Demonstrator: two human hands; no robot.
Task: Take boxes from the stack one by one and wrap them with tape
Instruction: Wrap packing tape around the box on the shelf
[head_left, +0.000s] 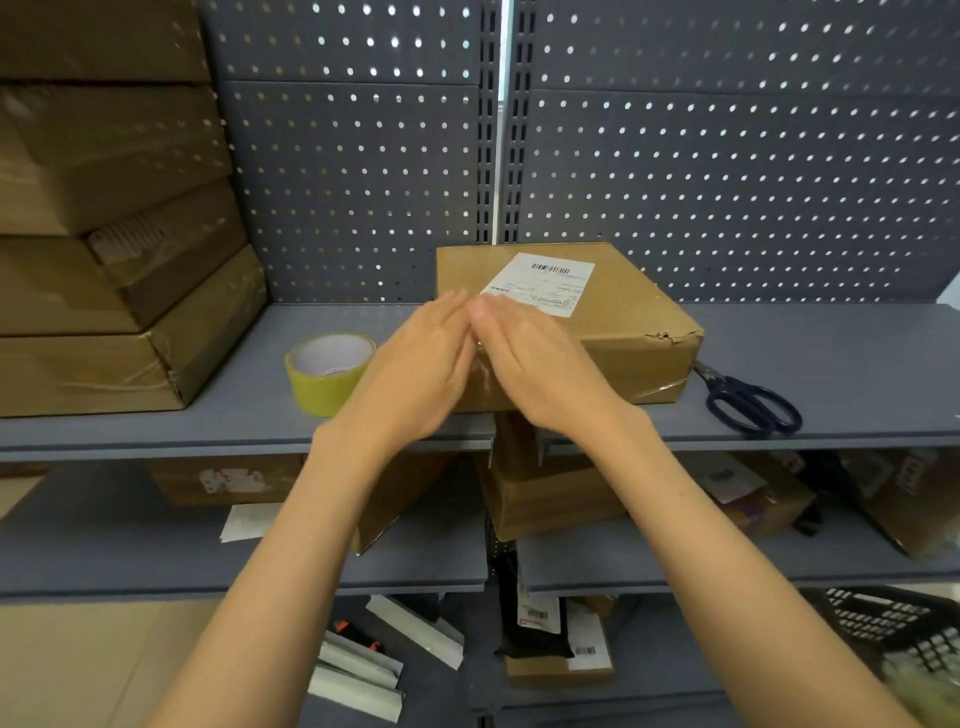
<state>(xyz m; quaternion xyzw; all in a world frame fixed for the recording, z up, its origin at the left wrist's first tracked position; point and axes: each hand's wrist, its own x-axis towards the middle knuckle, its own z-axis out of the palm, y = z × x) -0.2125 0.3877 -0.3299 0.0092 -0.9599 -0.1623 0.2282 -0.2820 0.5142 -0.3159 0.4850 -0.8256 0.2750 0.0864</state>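
The box (597, 322) with the white label (540, 283) sits on the shelf (831, 353) right under both hands, its near left corner covered by them. The left hand (415, 369) and right hand (540, 364) lie flat with fingers straight and close together, fingertips meeting, pressing down on a strip of clear tape (480, 364) that glints in the gap between them. My guess is this box is partly wrapped: tape shines along its near edge too, though how many passes are on it I can't tell. The tape roll (330, 371) stands just left of the left hand, the scissors (753, 402) lie off beyond the right hand, past the box. The stack of boxes (114, 249) further left looks glossy, yet blur hides whether those are finished or waiting. The palms and the box's torn right edge aside, the far side is out of sight.
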